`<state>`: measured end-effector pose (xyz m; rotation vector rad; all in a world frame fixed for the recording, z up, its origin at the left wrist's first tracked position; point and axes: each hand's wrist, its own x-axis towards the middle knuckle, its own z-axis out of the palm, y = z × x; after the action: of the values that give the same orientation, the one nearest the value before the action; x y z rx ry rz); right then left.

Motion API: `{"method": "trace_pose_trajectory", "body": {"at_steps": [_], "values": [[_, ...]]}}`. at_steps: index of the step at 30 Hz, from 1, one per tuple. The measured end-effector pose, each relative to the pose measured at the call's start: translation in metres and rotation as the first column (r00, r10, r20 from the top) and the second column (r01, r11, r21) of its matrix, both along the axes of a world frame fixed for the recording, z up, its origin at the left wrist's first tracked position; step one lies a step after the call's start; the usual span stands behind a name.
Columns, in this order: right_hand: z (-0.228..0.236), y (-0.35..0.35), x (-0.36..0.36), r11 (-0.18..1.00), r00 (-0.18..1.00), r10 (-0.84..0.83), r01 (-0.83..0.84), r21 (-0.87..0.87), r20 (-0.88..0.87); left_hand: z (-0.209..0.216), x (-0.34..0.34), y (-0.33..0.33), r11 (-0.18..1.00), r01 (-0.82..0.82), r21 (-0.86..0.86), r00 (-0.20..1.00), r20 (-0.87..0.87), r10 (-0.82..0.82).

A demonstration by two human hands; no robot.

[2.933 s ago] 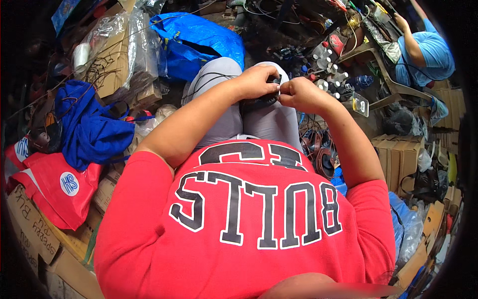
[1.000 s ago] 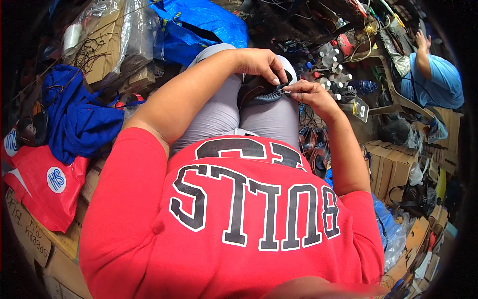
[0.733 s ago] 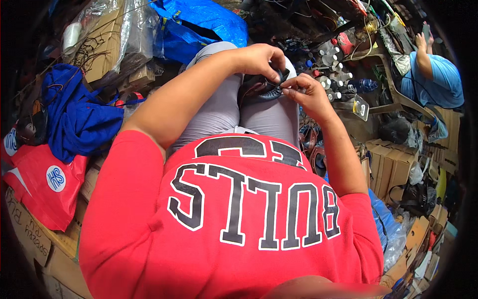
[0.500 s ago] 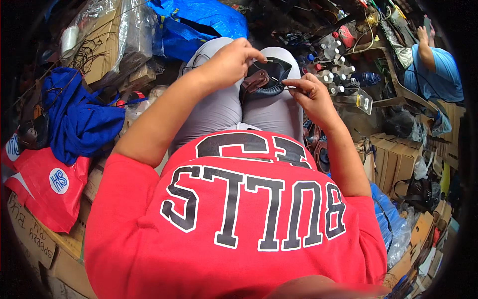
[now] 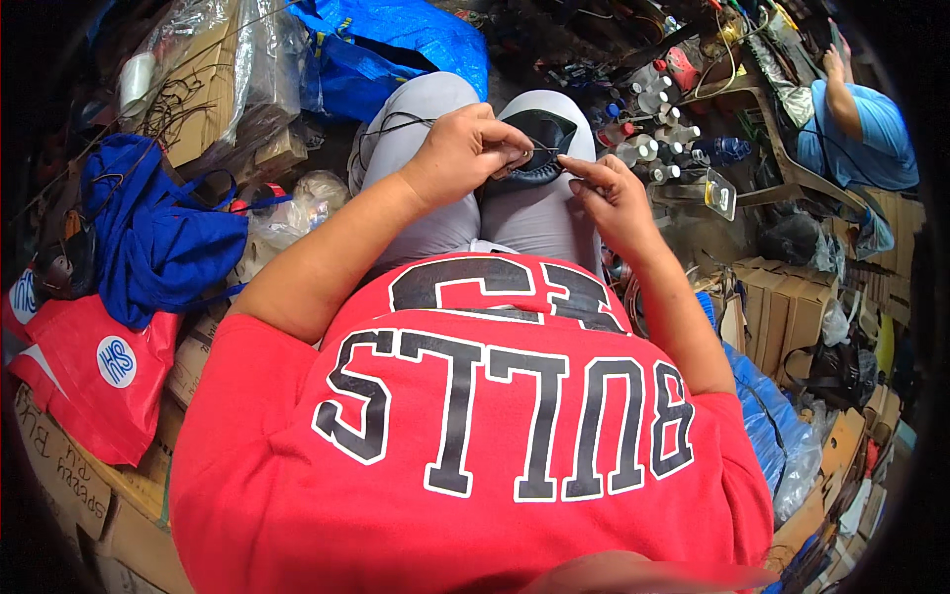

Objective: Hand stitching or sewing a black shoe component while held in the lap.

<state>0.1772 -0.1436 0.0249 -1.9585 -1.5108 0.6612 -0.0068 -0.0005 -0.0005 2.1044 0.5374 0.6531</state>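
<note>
Shoe (image 5: 546, 128): black, opening upward, on the right thigh near the knee; its nearer rim lies between the two hands. Left hand (image 5: 471, 148): at the left side of the shoe, fingers and thumb closed on a thin tool (image 5: 543, 149), whose slim shaft points right across the opening. Kind of tool too small to tell. Right hand (image 5: 616, 193): at the shoe's right rim, index finger extended to the edge, thumb bent below it; cannot tell whether a thread or anything else is pinched there. Hands apart from each other, narrow gap between fingertips.

Surroundings: black cord (image 5: 404, 120) loops over the left knee. Bottles (image 5: 647, 148) stand clustered right of the right knee. Blue bag (image 5: 396, 59) beyond the left knee. Far left, blue cloth (image 5: 153, 233) lies just above a red bag (image 5: 94, 381). Boxes (image 5: 782, 317) at right. Upper right: co-worker (image 5: 859, 134), light blue shirt, one forearm raised.
</note>
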Motion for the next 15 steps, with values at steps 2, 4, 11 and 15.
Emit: {"method": "trace_pose_trajectory", "body": {"at_steps": [2, 4, 11, 15], "values": [[0.0, 0.005, 0.007, 0.996, 0.948, -0.057, 0.032, -0.086, -0.314, -0.002, 0.001, 0.002, 0.972, 0.052, -0.228, 0.997, 0.065, -0.038], [0.004, 0.01, 0.018, 0.993, 0.947, -0.019, -0.019, -0.115, -0.322, -0.004, 0.002, 0.005, 0.997, 0.069, 0.03, 0.997, 0.022, -0.07], [0.008, 0.025, 0.032, 0.976, 0.962, 0.1, -0.144, -0.162, -0.253, -0.012, 0.007, 0.009, 0.996, 0.02, 0.091, 1.0, -0.022, -0.018], [0.01, 0.027, 0.033, 0.969, 0.959, 0.083, -0.141, -0.201, -0.271, -0.013, 0.008, 0.009, 0.992, 0.021, 0.128, 0.999, -0.038, -0.016]]}}
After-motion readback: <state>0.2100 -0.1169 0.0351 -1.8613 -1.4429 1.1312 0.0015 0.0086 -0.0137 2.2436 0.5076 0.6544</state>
